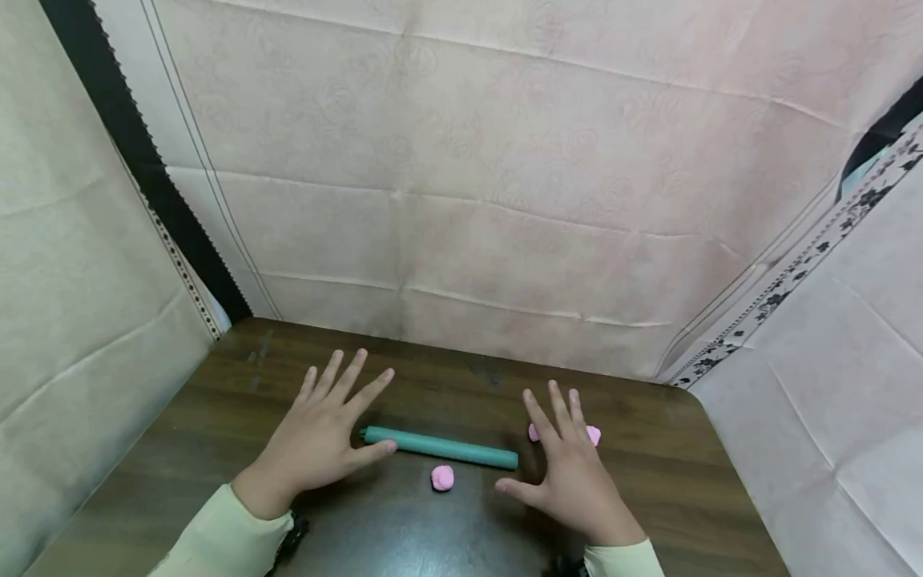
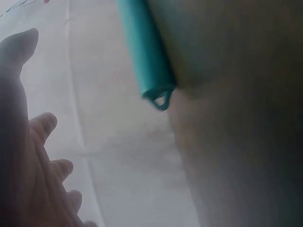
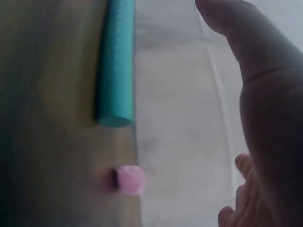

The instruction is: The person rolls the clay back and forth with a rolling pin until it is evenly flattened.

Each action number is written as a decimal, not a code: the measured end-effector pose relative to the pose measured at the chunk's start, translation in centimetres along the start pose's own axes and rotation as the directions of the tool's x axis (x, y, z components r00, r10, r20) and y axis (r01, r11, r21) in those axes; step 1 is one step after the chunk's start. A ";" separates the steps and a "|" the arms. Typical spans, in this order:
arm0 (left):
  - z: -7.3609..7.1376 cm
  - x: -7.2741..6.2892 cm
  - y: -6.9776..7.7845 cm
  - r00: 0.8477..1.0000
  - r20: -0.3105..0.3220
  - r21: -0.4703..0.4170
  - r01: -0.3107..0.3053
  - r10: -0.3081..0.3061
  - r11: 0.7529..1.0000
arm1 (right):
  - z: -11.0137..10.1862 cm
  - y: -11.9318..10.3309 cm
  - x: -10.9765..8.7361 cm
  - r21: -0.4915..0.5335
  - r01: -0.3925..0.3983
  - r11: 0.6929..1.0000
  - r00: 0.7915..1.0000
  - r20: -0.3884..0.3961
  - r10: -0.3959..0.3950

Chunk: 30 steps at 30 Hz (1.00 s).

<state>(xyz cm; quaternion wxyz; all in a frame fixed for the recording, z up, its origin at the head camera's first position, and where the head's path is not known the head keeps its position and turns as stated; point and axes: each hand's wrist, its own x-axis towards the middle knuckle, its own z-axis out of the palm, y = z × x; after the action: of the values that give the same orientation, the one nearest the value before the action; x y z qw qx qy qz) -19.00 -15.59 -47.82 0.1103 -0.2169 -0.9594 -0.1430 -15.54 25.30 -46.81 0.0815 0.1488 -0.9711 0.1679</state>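
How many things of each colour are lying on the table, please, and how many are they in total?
Teal stick: 1
Pink lumps: 3, if the two pink patches partly hidden by the right hand are separate, as they appear to be
Total: 4 on that count

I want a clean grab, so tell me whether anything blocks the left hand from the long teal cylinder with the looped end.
Nothing visible does: in the head view, the left hand slightly overlaps the long teal cylinder near its looped end. The small, rounded pink lump lies aside, farther right along the cylinder's near side.
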 end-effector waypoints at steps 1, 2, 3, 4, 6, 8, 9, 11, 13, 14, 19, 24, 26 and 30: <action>0.3 0.0 0.0 1.000 0.005 -0.015 -0.004 0.004 1.000 | 0.3 0.0 0.0 0.013 0.011 1.000 1.000 0.008 -0.011; 0.6 0.0 -0.1 1.000 0.011 -0.026 -0.008 0.009 1.000 | 0.7 0.0 0.1 0.028 0.021 0.999 1.000 0.016 -0.022; 0.9 0.0 -0.1 1.000 0.016 -0.042 -0.014 0.014 0.999 | 1.1 0.1 0.1 0.046 0.033 0.998 0.999 0.023 -0.034; 1.2 0.0 -0.2 1.000 0.023 -0.059 -0.019 0.020 0.998 | 1.4 0.1 0.1 0.066 0.044 0.997 0.998 0.030 -0.046; 1.7 -0.1 -0.3 0.999 0.044 -0.107 -0.022 0.027 0.994 | 2.1 0.3 0.1 0.110 0.062 0.992 0.997 0.042 -0.067; 2.0 -0.1 -0.3 0.997 0.064 -0.159 -0.029 0.040 0.987 | 2.7 0.4 0.2 0.142 0.075 0.987 0.996 0.046 -0.082; 2.2 -0.1 -0.3 0.996 0.077 -0.189 -0.031 0.046 0.981 | 2.9 0.5 0.2 0.154 0.080 0.985 0.995 0.044 -0.088; 2.4 0.0 -0.3 0.992 0.108 -0.251 -0.029 0.058 0.968 | 3.3 0.5 0.3 0.157 0.093 0.983 0.994 0.035 -0.100; 2.6 0.1 -0.4 0.989 0.131 -0.305 -0.029 0.072 0.952 | 3.7 0.6 0.3 0.145 0.118 0.982 0.992 0.013 -0.122; 2.8 0.1 -0.4 0.987 0.145 -0.331 -0.021 0.073 0.943 | 3.9 0.6 0.4 0.134 0.131 0.982 0.991 0.007 -0.133; 3.6 0.3 -0.6 0.981 0.178 -0.392 -0.002 0.078 0.920 | 4.4 0.5 0.7 0.122 0.188 0.974 0.982 -0.011 -0.189; 4.4 0.3 -1.0 0.979 0.189 -0.403 0.005 0.078 0.915 | 4.8 0.6 0.7 0.153 0.183 0.971 0.982 0.024 -0.189; 4.7 0.3 -1.2 0.980 0.186 -0.398 0.003 0.077 0.917 | 4.9 0.6 0.7 0.168 0.170 0.971 0.983 0.042 -0.180; 4.9 0.2 -1.4 0.981 0.176 -0.373 -0.010 0.082 0.928 | 5.4 0.6 0.8 0.193 0.165 0.967 0.981 0.064 -0.180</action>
<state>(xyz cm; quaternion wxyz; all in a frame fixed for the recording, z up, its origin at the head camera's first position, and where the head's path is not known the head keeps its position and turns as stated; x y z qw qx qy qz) -20.56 -15.13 -52.68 -0.0205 -0.2687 -0.9159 -0.2974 -17.08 23.75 -51.82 0.0418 0.2466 -0.9368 0.2445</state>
